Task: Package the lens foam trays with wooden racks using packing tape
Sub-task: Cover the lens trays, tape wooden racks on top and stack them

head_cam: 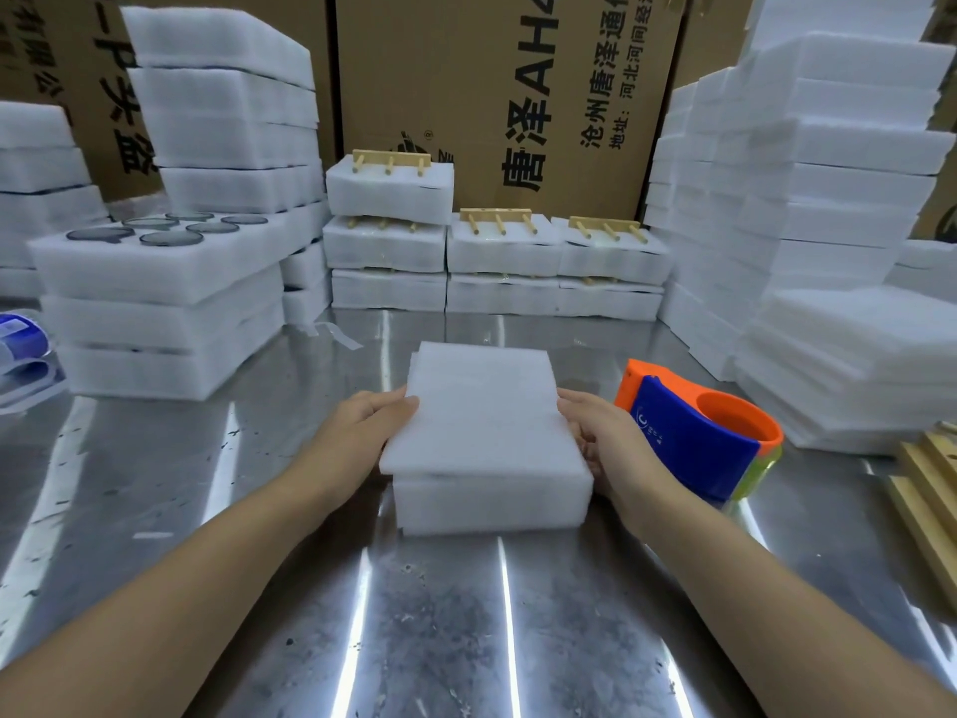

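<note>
On the steel table, left hand and right hand grip the foam tray (dispenser beside).

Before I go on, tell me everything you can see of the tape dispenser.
The tape dispenser looks like blue plastic with an orange guard and an orange hub. A roll of clear tape shows at its lower right edge. It lies on the steel table, just right of the foam stack and of the right hand. No hand holds it, and I cannot tell whether the right wrist brushes it.
</note>
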